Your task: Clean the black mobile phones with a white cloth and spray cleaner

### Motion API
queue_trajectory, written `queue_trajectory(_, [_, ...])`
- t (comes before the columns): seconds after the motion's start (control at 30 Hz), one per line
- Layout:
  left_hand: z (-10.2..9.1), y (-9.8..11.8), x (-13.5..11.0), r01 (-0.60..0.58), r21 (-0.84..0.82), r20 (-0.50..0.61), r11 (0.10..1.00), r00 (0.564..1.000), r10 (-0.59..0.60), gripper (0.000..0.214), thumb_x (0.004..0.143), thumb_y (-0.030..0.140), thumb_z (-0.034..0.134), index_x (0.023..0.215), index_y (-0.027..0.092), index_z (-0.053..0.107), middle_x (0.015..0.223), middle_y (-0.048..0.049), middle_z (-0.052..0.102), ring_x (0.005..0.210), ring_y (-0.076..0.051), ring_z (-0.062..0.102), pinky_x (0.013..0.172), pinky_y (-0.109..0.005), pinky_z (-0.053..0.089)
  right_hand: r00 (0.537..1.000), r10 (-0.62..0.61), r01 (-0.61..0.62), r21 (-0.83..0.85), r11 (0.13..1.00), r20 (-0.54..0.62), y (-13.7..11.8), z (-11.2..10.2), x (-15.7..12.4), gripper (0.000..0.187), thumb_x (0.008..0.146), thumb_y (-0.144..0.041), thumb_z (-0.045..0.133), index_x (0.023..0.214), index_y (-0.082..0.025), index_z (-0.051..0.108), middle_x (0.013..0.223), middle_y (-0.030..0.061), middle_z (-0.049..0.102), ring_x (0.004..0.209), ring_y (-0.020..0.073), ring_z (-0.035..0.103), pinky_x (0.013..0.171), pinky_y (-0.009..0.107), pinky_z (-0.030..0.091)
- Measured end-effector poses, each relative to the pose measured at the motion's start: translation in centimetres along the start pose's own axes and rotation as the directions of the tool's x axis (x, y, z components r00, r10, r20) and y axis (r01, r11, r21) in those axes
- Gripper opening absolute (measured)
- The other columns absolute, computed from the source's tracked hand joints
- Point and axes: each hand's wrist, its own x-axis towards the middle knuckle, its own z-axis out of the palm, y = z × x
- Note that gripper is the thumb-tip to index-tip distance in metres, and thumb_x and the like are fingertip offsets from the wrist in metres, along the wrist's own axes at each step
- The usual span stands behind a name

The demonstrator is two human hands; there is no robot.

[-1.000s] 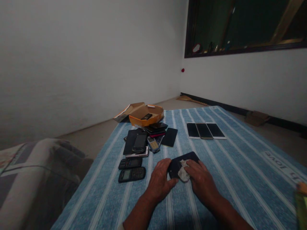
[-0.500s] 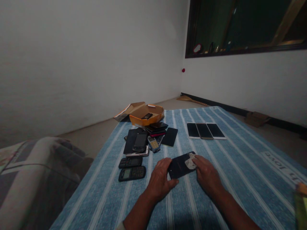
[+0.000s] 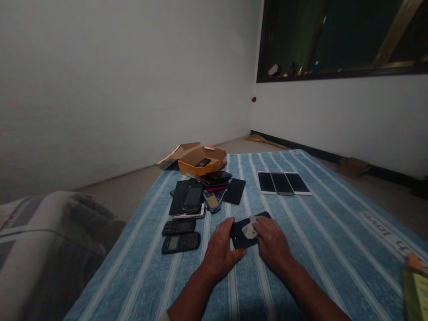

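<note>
A dark smartphone [image 3: 239,234] lies on the blue striped cloth [image 3: 150,285] in front of me. My left hand [image 3: 220,249] grips its left end, fingers at the far edge and thumb at the near one. Pinched in my right hand [image 3: 272,243] is a crumpled white tissue [image 3: 249,228], pressed against the phone's upper face. Two black keypad phones [image 3: 181,243] lie to the left of my left hand. Beyond them is a pile of several phones, with a blue keypad phone [image 3: 211,200] and a dark touchscreen phone [image 3: 193,197] on show.
An orange open box [image 3: 200,169] with a small phone inside stands at the far end. Three smartphones [image 3: 283,183] lie side by side at the far right. A greenish-yellow object [image 3: 416,290] is at the right edge, and a draped cloth [image 3: 43,249] at the left.
My right hand has slid the tissue leftward across the phone, from its right end to near its middle. My left hand keeps its hold on the left end.
</note>
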Motion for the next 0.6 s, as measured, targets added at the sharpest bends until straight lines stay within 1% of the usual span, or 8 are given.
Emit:
queue_trajectory(0.07, [0.0,-0.1,0.0,-0.028,-0.008,-0.021,1.000,0.999,0.027,0.078,0.066,0.020,0.073,0.138,0.015,0.043,0.134,-0.0176,0.056,0.125,-0.034,0.053,0.106,-0.054,0.044,0.997,-0.027,0.023,0.054,0.998,0.070,-1.8,0.3,0.9,0.035,0.082,-0.001,0.043,0.101,-0.019,0.066,0.112,0.0100,0.065,0.110,0.0251,0.055,0.104,0.047,0.036])
queue_trajectory(0.13, [0.0,-0.3,0.1,-0.057,-0.011,-0.045,0.998,0.997,0.056,0.071,0.071,0.024,0.070,0.137,0.015,0.044,0.132,-0.0170,0.057,0.124,-0.033,0.054,0.105,-0.053,0.046,0.986,-0.061,0.044,0.109,0.993,0.152,-3.3,0.7,1.8,0.029,0.086,-0.005,0.045,0.100,-0.019,0.066,0.105,0.0084,0.065,0.104,0.0238,0.056,0.102,0.044,0.036])
queue_trajectory(0.2, [0.1,-0.4,0.1,-0.074,-0.007,-0.062,0.997,0.995,0.074,0.066,0.076,0.029,0.068,0.136,0.015,0.045,0.133,-0.0176,0.057,0.124,-0.032,0.054,0.105,-0.052,0.046,0.980,-0.072,0.047,0.140,0.989,0.183,-4.3,1.1,2.5,0.027,0.089,-0.008,0.046,0.105,-0.019,0.065,0.101,0.0071,0.066,0.100,0.0225,0.056,0.100,0.041,0.037])
queue_trajectory(0.27, [0.0,-0.5,0.2,-0.076,-0.005,-0.065,0.997,0.995,0.075,0.066,0.076,0.030,0.068,0.136,0.014,0.045,0.134,-0.0186,0.056,0.125,-0.033,0.054,0.105,-0.053,0.046,0.979,-0.081,0.054,0.150,0.987,0.187,-4.6,1.4,2.9,0.029,0.090,-0.009,0.045,0.110,-0.019,0.063,0.102,0.0062,0.066,0.100,0.0214,0.055,0.101,0.041,0.034])
queue_trajectory(0.33, [-0.1,-0.5,0.2,-0.069,-0.012,-0.054,0.998,0.996,0.068,0.068,0.075,0.028,0.068,0.137,0.014,0.044,0.135,-0.0186,0.056,0.125,-0.033,0.053,0.105,-0.053,0.046,0.982,-0.075,0.053,0.128,0.990,0.174,-4.2,1.4,3.0,0.030,0.090,-0.008,0.045,0.110,-0.020,0.064,0.104,0.0063,0.066,0.102,0.0210,0.055,0.103,0.040,0.032])
queue_trajectory(0.4, [-0.2,-0.3,0.2,-0.054,-0.021,-0.041,0.998,0.998,0.053,0.070,0.072,0.023,0.069,0.137,0.014,0.043,0.135,-0.0180,0.056,0.126,-0.032,0.053,0.105,-0.053,0.045,0.987,-0.038,0.026,0.077,0.997,0.157,-3.3,1.3,3.0,0.029,0.089,-0.007,0.045,0.106,-0.020,0.065,0.106,0.0069,0.066,0.103,0.0213,0.055,0.102,0.040,0.031])
queue_trajectory(0.53, [-0.3,0.1,0.2,0.005,-0.017,-0.026,1.000,1.000,-0.006,0.077,0.066,0.017,0.071,0.137,0.017,0.043,0.134,-0.0157,0.056,0.126,-0.034,0.053,0.106,-0.056,0.043,0.985,0.102,-0.096,-0.046,0.994,0.136,-1.2,0.6,3.2,0.029,0.086,-0.004,0.046,0.098,-0.018,0.067,0.101,0.0081,0.068,0.100,0.0222,0.056,0.097,0.038,0.034])
queue_trajectory(0.6, [-0.3,0.1,0.2,0.022,-0.015,-0.023,1.000,0.999,-0.022,0.078,0.065,0.016,0.072,0.137,0.017,0.043,0.132,-0.0151,0.058,0.124,-0.034,0.054,0.105,-0.056,0.044,0.980,0.158,-0.147,-0.094,0.985,0.125,-0.7,0.4,3.4,0.029,0.085,-0.003,0.045,0.097,-0.016,0.068,0.097,0.0092,0.067,0.096,0.0229,0.057,0.094,0.037,0.035])
